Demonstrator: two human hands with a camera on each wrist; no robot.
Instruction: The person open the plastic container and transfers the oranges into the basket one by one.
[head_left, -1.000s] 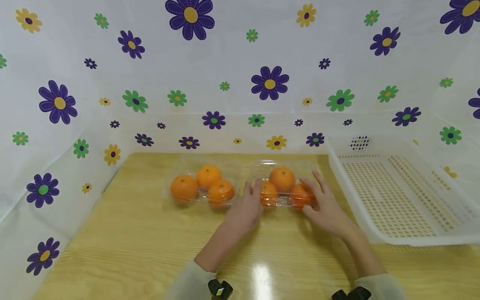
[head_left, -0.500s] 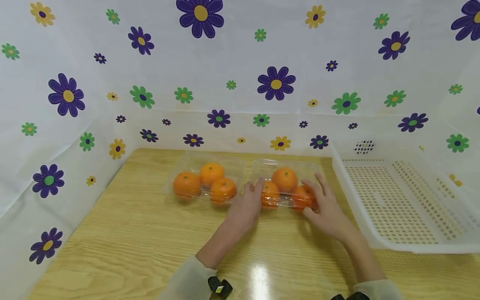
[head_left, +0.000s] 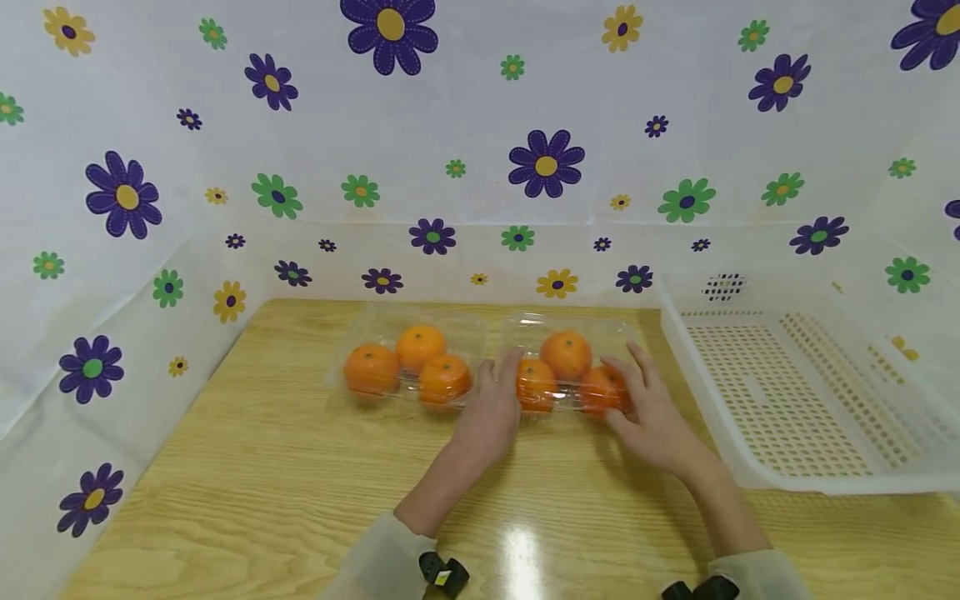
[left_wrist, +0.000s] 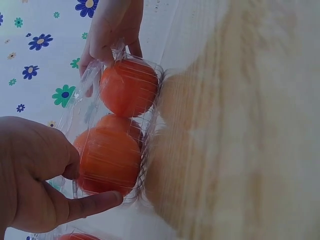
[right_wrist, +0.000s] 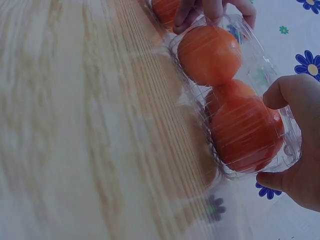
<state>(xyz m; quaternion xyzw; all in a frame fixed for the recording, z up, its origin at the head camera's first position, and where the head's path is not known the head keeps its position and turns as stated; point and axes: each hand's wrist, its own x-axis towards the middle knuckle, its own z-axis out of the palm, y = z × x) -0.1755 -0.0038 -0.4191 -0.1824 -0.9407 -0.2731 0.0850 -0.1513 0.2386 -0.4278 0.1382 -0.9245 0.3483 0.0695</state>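
Two clear plastic fruit boxes stand side by side on the wooden table, each with three oranges inside. My left hand (head_left: 491, 417) grips the left end of the right-hand box (head_left: 517, 333), its thumb against the near wall. At the other end my right hand (head_left: 660, 421) holds the same box between fingers and thumb. An orange (head_left: 566, 356) sits at the back of it, two more in front. Both wrist views show the box wall (right_wrist: 262, 60) between the hands, beside an orange (left_wrist: 110, 160). The left-hand box (head_left: 465, 329) lies just beyond my left hand, untouched.
A white plastic basket (head_left: 701, 408) with a perforated bottom stands to the right of my right hand. The wooden table (head_left: 300, 483) extends in front of the boxes. A white flower-patterned cloth (head_left: 480, 108) hangs behind and at the sides.
The head view has shifted slightly. Both hands stay at the ends of the right-hand box, which shows no clear movement.
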